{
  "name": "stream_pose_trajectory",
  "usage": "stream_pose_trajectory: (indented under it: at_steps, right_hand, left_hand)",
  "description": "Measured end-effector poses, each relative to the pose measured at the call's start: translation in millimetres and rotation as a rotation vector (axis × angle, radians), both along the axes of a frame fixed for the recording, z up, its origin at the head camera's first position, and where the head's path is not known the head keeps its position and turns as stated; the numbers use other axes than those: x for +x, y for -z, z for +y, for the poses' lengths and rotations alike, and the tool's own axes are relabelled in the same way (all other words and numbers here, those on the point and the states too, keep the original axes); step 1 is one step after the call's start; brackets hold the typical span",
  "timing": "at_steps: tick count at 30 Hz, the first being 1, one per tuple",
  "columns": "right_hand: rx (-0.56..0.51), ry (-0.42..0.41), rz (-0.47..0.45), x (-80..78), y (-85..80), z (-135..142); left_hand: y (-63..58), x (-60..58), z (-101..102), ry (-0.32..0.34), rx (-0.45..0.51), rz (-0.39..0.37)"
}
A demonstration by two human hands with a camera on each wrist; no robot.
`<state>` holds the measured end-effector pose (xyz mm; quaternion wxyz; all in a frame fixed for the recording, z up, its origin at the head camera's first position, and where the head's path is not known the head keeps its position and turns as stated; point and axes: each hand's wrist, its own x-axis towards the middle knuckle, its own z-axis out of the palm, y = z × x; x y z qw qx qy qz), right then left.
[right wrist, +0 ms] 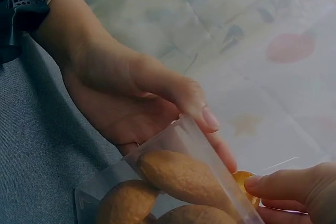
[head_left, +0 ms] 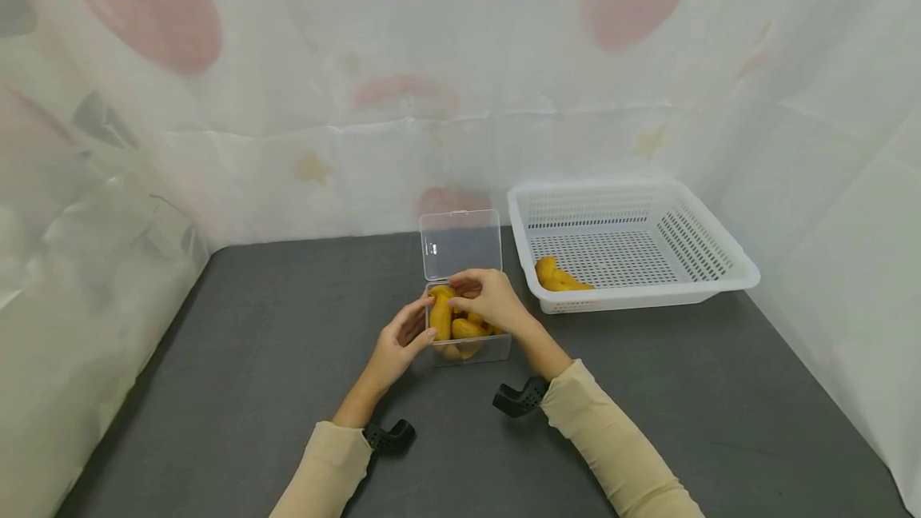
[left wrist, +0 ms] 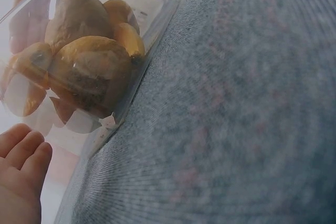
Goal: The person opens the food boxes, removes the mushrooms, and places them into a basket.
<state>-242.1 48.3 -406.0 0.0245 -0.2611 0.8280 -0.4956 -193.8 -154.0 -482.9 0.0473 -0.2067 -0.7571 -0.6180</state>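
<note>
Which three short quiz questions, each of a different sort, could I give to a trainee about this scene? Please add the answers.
1. True or false: the lid of the clear plastic box stands open.
2. Seen from the head camera, where in the white plastic basket do knobbly yellow-brown pieces lie? (a) far right corner; (b) near left corner; (c) along the far wall.
3. Which of the two hands reaches over the box's contents?

Key:
1. True.
2. b.
3. The right hand; the left hand is at the box's left side.
</note>
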Motion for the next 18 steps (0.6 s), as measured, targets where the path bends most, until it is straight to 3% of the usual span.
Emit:
stream_pose_trajectory:
  at_steps: [18]
  right_hand:
    - [0.033, 0.048, 0.011, -0.7, 5.5, -4.2]
  left_hand:
    - [0.7, 0.0, -0.3, 0.000, 0.002, 0.006]
